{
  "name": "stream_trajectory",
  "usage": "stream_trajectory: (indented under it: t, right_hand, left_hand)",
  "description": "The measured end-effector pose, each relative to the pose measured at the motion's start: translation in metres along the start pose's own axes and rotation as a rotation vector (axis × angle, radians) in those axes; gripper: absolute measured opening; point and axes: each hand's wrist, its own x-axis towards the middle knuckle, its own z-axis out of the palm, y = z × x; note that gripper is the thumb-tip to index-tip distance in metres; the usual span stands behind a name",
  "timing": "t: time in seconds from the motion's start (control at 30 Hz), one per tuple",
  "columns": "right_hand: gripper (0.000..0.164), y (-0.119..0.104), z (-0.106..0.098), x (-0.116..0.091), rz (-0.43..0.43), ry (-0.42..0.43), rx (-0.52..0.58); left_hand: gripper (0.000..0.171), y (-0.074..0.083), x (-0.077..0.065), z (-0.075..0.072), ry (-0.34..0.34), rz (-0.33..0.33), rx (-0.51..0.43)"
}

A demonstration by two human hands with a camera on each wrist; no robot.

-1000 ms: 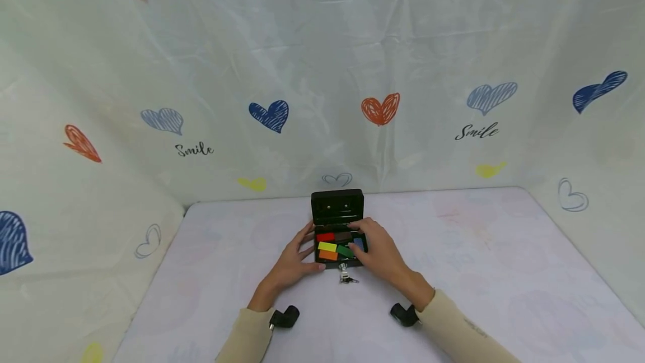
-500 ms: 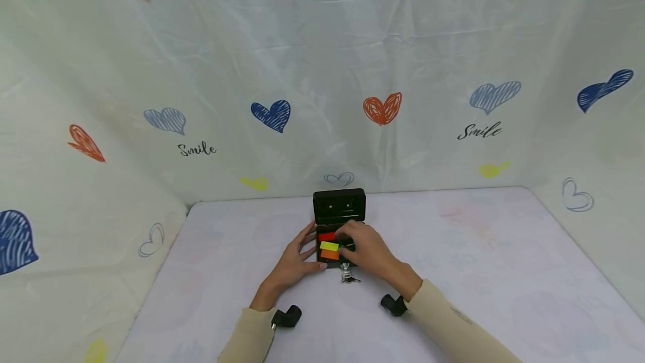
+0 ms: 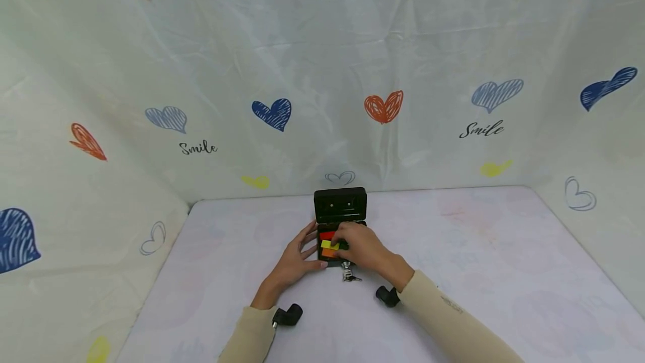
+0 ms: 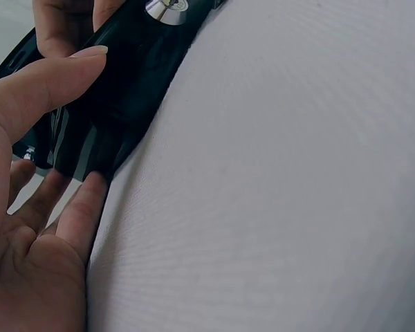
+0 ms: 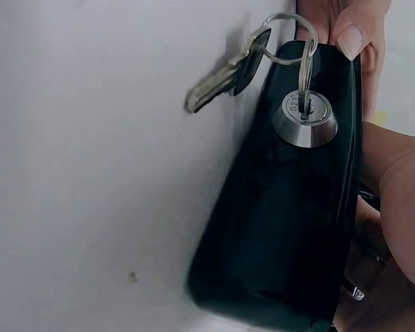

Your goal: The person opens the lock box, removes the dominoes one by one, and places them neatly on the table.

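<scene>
A small black cash box (image 3: 340,205) stands on the table with its lid raised. Red (image 3: 327,235), yellow (image 3: 326,244) and orange (image 3: 329,252) blocks show in its left part. My left hand (image 3: 294,261) holds the box by its left end, thumb (image 4: 72,75) at the front edge, fingers spread along the side. My right hand (image 3: 367,249) reaches inside, thumb and index finger pinching the yellow block, which sits tilted. That hand covers the right part of the box. A key ring with keys (image 5: 225,79) hangs from the front lock (image 5: 308,121).
The white table (image 3: 453,273) reaches back to a curtain (image 3: 322,71) printed with hearts and "Smile". Dark wrist cameras (image 3: 288,315) are worn on both beige sleeves (image 3: 458,318).
My right hand has moved left within the box, from the green block to the yellow one, which now tilts. The left hand stays at the box's left end.
</scene>
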Motion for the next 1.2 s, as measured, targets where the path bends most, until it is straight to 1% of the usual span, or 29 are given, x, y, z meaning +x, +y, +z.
stream_trajectory:
  t: [0.23,0.47,0.77,0.97,1.13,1.2]
  right_hand:
    - [0.02,0.0,0.0,0.005,-0.026,-0.061,-0.041]
    - [0.019,-0.001,0.001,0.01,-0.013,-0.107,-0.064]
    - [0.014,-0.003,0.0,0.013,-0.014,-0.112,-0.096]
    - [0.016,-0.005,-0.001,0.014,-0.001,-0.135,-0.108]
    - [0.02,-0.004,-0.001,0.016,-0.014,-0.153,-0.136]
    - [0.02,-0.004,-0.001,0.016,-0.023,-0.155,-0.146]
  left_hand:
    - [0.105,0.0,-0.001,0.0,-0.002,0.003,-0.016]
    - [0.105,-0.001,-0.001,0.0,-0.008,0.004,-0.027]
    - [0.105,0.0,-0.001,0.0,-0.009,0.003,-0.037]
    - [0.105,0.0,-0.002,0.001,-0.008,0.003,-0.035]
    - [0.105,-0.001,-0.002,0.001,-0.011,-0.001,-0.032]
    - [0.105,-0.001,-0.002,0.0,-0.016,0.011,-0.021]
